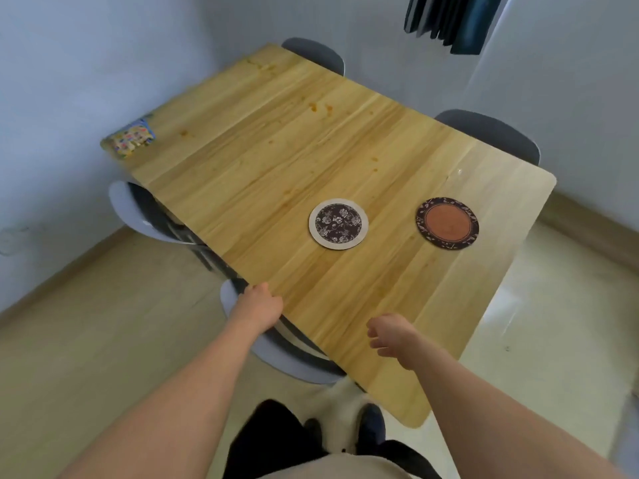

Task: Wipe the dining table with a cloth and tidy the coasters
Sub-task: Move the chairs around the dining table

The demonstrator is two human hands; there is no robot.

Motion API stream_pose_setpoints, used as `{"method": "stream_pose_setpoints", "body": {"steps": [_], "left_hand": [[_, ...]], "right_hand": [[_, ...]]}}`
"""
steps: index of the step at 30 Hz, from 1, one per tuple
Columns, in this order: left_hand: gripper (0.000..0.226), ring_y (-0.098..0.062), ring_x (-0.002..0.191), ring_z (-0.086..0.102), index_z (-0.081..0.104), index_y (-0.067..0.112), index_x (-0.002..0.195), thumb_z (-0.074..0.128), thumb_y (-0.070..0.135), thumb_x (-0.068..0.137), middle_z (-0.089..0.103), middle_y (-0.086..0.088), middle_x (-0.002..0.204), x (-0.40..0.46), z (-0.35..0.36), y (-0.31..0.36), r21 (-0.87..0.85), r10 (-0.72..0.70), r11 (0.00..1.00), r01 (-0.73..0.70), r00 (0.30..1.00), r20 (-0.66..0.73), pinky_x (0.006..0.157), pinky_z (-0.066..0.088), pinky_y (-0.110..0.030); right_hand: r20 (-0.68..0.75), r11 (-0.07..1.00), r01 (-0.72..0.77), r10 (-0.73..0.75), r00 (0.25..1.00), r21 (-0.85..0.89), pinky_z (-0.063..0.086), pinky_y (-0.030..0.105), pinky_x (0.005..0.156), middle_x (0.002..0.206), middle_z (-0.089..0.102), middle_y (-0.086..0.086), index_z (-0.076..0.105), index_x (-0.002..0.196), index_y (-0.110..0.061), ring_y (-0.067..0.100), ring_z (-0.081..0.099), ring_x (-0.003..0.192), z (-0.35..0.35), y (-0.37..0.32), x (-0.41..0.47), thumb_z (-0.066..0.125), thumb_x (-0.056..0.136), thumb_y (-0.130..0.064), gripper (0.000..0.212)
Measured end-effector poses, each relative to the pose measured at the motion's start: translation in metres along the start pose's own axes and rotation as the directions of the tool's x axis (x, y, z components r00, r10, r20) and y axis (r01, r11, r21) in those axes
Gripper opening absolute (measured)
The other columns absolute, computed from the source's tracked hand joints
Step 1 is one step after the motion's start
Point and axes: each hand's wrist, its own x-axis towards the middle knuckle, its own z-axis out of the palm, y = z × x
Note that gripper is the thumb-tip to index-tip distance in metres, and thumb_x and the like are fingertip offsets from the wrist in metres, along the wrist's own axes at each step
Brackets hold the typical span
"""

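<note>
A long wooden dining table (276, 160) carries several orange stains towards its far end. A round coaster with a pale rim and dark floral centre (338, 223) lies near the middle. A second round coaster, dark-rimmed with an orange-brown centre (447, 223), lies to its right. A colourful patterned cloth (133, 139) sits on the far left corner. My left hand (260, 304) is curled at the table's near left edge, by the chair back. My right hand (389, 335) hovers over the near edge, fingers loosely apart, holding nothing.
Grey chairs stand tucked in around the table: two on the left (138, 216) (280, 350), two on the right (498, 133) (318, 53). Pale walls close in on the far and left sides. Dark fabric (449, 22) hangs at top right. My feet (370, 426) show on the pale floor.
</note>
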Motion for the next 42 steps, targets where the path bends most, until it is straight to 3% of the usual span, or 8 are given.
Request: {"method": "stream_pose_setpoints", "body": {"steps": [4, 9, 13, 15, 20, 24, 36, 42], "left_hand": [[0.056, -0.034, 0.131, 0.039, 0.044, 0.012, 0.139, 0.045, 0.022, 0.083, 0.038, -0.013, 0.146, 0.022, 0.003, -0.03, -0.079, -0.051, 0.996, 0.052, 0.999, 0.01, 0.108, 0.038, -0.046], [0.072, -0.03, 0.147, 0.008, 0.02, 0.017, 0.154, 0.053, 0.017, 0.089, -0.003, -0.001, 0.163, 0.053, 0.002, -0.073, -0.123, 0.026, 0.992, -0.015, 0.996, 0.086, 0.118, 0.023, -0.042], [0.081, -0.031, 0.148, 0.005, 0.016, 0.021, 0.155, 0.054, 0.004, 0.087, -0.008, 0.003, 0.163, 0.058, -0.001, -0.098, -0.181, 0.175, 0.968, -0.174, 0.985, -0.01, 0.117, 0.024, -0.04], [0.085, -0.03, 0.148, 0.01, 0.012, 0.022, 0.156, 0.055, -0.002, 0.086, 0.002, 0.0, 0.164, 0.055, -0.002, -0.107, -0.325, 0.084, 0.94, -0.104, 0.994, -0.074, 0.117, 0.022, -0.041], [0.036, -0.023, 0.09, 0.057, 0.046, 0.003, 0.13, 0.056, 0.006, 0.096, 0.06, -0.01, 0.105, 0.058, 0.01, -0.114, -0.68, -0.138, 0.578, 0.451, 0.876, 0.463, 0.093, 0.048, -0.043], [0.019, -0.026, 0.095, 0.061, 0.052, 0.002, 0.116, 0.045, -0.003, 0.099, 0.063, -0.016, 0.103, 0.065, 0.02, -0.112, -0.788, -0.06, 0.365, 0.495, 0.858, 0.511, 0.092, 0.047, -0.035], [0.013, -0.033, 0.113, 0.056, 0.053, -0.001, 0.103, 0.044, -0.007, 0.097, 0.059, -0.021, 0.113, 0.037, 0.058, -0.086, -0.748, 0.003, 0.508, 0.426, 0.868, 0.497, 0.103, 0.046, -0.041], [0.027, -0.032, 0.112, 0.057, 0.049, -0.002, 0.124, 0.044, -0.007, 0.097, 0.061, -0.02, 0.113, 0.012, 0.072, -0.076, -0.742, 0.0, 0.512, 0.433, 0.864, 0.504, 0.1, 0.048, -0.041]], "right_hand": [[-0.086, 0.996, -0.081, 0.083, 0.993, 0.021, 0.045, 0.035, 0.065, 0.091, 0.06, 0.009, 0.056, 0.107, -0.006, 0.023, 0.053, 0.077, 0.047, 0.002, 0.005, 0.047, 0.092, -0.018, 0.021], [-0.336, 0.98, -0.18, 0.197, 0.921, 0.082, 0.032, 0.027, 0.055, 0.07, 0.045, 0.006, 0.047, 0.069, -0.007, 0.02, 0.04, 0.06, 0.115, 0.009, 0.002, 0.045, 0.087, -0.009, 0.018], [-0.547, 0.878, -0.281, 0.464, 0.696, 0.386, 0.044, 0.041, 0.092, 0.127, 0.046, 0.015, 0.045, 0.126, -0.008, 0.035, 0.05, 0.112, 0.151, 0.02, -0.008, 0.052, 0.084, -0.021, 0.045], [-0.418, 0.702, -0.279, 0.645, 0.64, 0.655, 0.04, 0.042, 0.097, 0.138, 0.038, 0.015, 0.034, 0.135, -0.007, 0.035, 0.044, 0.119, 0.161, 0.028, -0.014, 0.057, 0.084, -0.019, 0.057], [0.064, 0.313, -0.219, 0.439, 0.896, 0.924, 0.036, 0.047, 0.108, 0.137, 0.047, 0.018, 0.04, 0.138, -0.003, 0.035, 0.049, 0.124, 0.191, 0.049, -0.006, 0.052, 0.096, -0.019, 0.046], [0.105, 0.183, -0.177, 0.348, 0.931, 0.967, 0.049, 0.047, 0.089, 0.107, 0.061, 0.023, 0.049, 0.121, 0.003, 0.036, 0.061, 0.096, 0.196, 0.055, 0.014, 0.045, 0.094, 0.003, 0.027], [0.049, 0.132, -0.091, 0.294, 0.955, 0.987, 0.05, 0.042, 0.083, 0.094, 0.063, 0.022, 0.049, 0.12, 0.004, 0.032, 0.063, 0.084, 0.17, 0.11, -0.017, 0.044, 0.095, 0.006, 0.025], [0.038, 0.129, -0.082, 0.306, 0.951, 0.988, 0.047, 0.044, 0.091, 0.093, 0.061, 0.021, 0.048, 0.119, 0.005, 0.036, 0.058, 0.114, 0.156, 0.125, -0.029, 0.041, 0.098, 0.003, 0.023]]}}
